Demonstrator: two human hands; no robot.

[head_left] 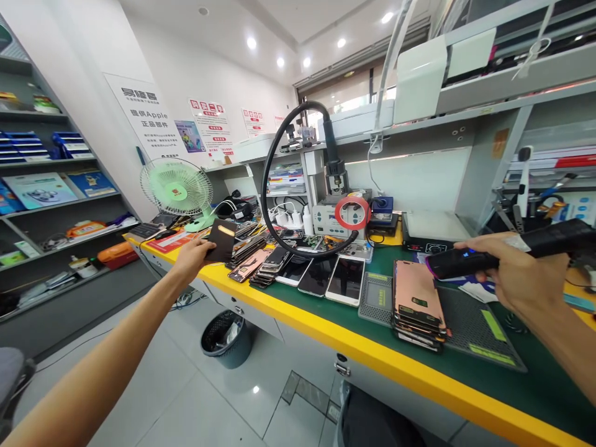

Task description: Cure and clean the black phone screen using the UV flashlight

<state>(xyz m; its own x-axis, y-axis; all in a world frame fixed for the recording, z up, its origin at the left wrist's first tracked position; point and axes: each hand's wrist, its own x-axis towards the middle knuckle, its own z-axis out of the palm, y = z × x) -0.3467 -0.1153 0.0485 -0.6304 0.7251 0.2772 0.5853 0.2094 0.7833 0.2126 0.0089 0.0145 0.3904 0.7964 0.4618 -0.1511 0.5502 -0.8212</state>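
Note:
My left hand (193, 256) pinches the edge of a thin dark phone panel (220, 243) with a small orange strip, raised at the left side of the bench. Beside that panel lie stacks of phone parts (249, 248). My right hand (524, 273) is wrapped round a black torch-like tool (459, 263) with a small blue light and a purplish rim at its front end. Below and left of this tool stands a pile of copper-coloured phone screens (416, 292) on a grey perforated mat (484, 329). Phones with white edges (345, 279) lie in a row nearby.
The bench (298, 313) has a yellow front edge. A black hose (266, 180) loops up from a hot-air station (326, 217) behind the phones. A green fan (177, 189) stands at the left. Below is a waste bin (226, 357).

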